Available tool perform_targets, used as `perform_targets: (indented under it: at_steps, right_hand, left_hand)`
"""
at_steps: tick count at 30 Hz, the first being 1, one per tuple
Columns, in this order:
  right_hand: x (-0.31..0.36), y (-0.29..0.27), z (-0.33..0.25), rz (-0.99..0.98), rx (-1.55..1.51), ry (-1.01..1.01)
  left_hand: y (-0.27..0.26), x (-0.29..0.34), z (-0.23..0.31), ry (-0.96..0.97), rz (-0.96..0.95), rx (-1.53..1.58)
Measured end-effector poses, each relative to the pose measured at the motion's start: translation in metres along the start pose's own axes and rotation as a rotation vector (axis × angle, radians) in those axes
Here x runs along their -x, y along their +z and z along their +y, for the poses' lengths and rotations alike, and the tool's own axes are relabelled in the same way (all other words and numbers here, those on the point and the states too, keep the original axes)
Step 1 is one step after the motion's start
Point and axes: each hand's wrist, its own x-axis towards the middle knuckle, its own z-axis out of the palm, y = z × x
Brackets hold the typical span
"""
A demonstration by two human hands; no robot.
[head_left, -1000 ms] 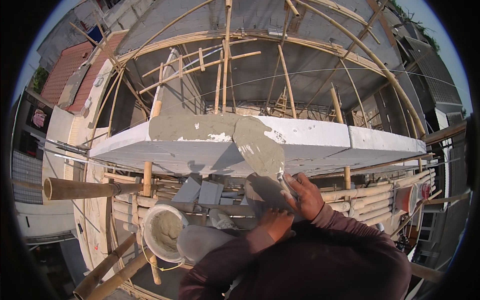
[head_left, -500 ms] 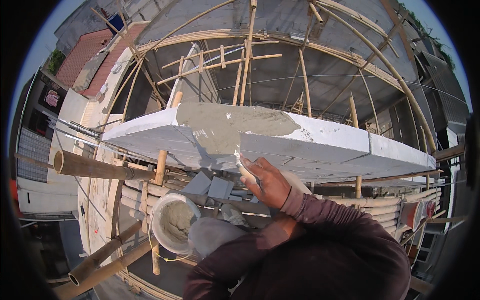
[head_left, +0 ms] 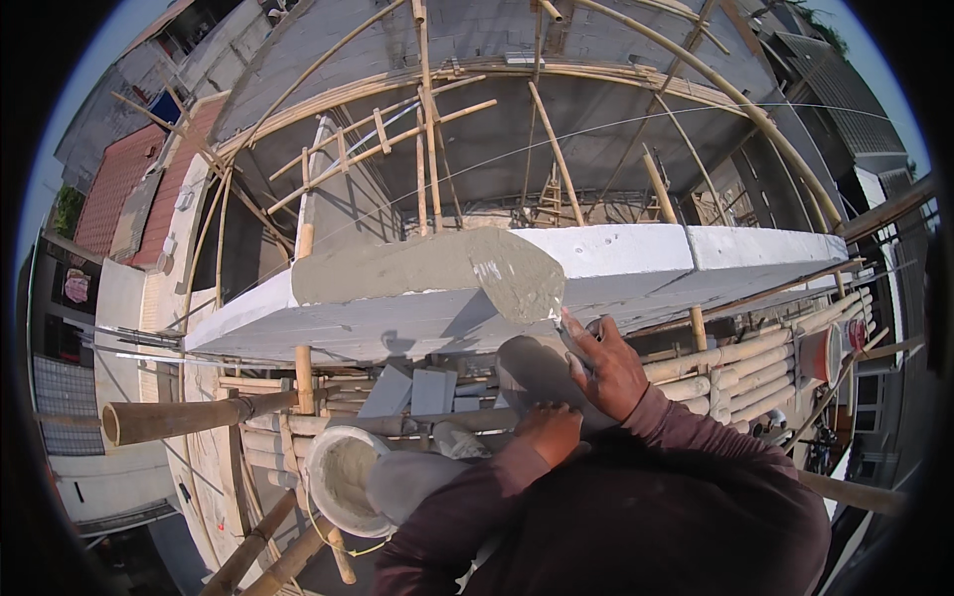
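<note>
My right hand (head_left: 608, 370) is closed round the handle of a trowel (head_left: 527, 282), whose blade is coated in grey mortar. The blade lies across the top edge of a wall of white blocks (head_left: 621, 249). To its left, a smoothed band of wet mortar (head_left: 388, 266) covers the wall top. My left hand (head_left: 550, 433) is low beside my right wrist, by my grey-clad leg. Its fingers look bent and their tips are hidden, so I cannot make out whether it holds anything. A pale bucket (head_left: 316, 475) with mortar inside stands to the left of my leg.
Bamboo poles (head_left: 179, 417) stick out at the left, and more bamboo (head_left: 765, 377) is stacked at the right. Grey block pieces (head_left: 429, 391) lie below the wall. A thin string (head_left: 636, 125) stretches above it. A red-and-white bucket (head_left: 821, 355) stands far right.
My right hand has drawn the trowel rightward along the wall top, and the mortar left of it looks smoother. My left hand has come out from behind my right forearm. The view has shifted.
</note>
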Motion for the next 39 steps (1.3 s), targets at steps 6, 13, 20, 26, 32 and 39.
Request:
perform_targets:
  at_steps: [6, 13, 20, 26, 32, 39]
  right_hand:
    - [0.046, 0.002, 0.050, 0.074, -0.057, -0.092]
    - [-0.007, 0.029, -0.021, -0.388, -0.387, -0.402]
    - [-0.091, 0.222, -0.192, -1.461, -0.545, -0.330]
    - [-0.063, 0.339, -0.213, -1.191, 0.008, -0.560]
    - [-0.080, 0.199, -0.015, -0.657, -0.289, -0.301]
    - [0.013, 0.129, 0.264, -0.753, 0.187, 0.480]
  left_hand:
    - [0.015, -0.009, 0.003, 0.008, 0.039, 0.035]
    - [0.066, -0.002, 0.032, -0.099, 0.159, 0.216]
    - [0.037, -0.002, 0.060, -0.036, 0.040, 0.036]
    - [0.056, 0.024, 0.043, 0.022, 0.423, 0.233]
    - [0.025, 0.035, 0.047, -0.062, 0.077, 0.009]
    - [0.017, 0.036, 0.047, -0.038, 0.220, 0.061]
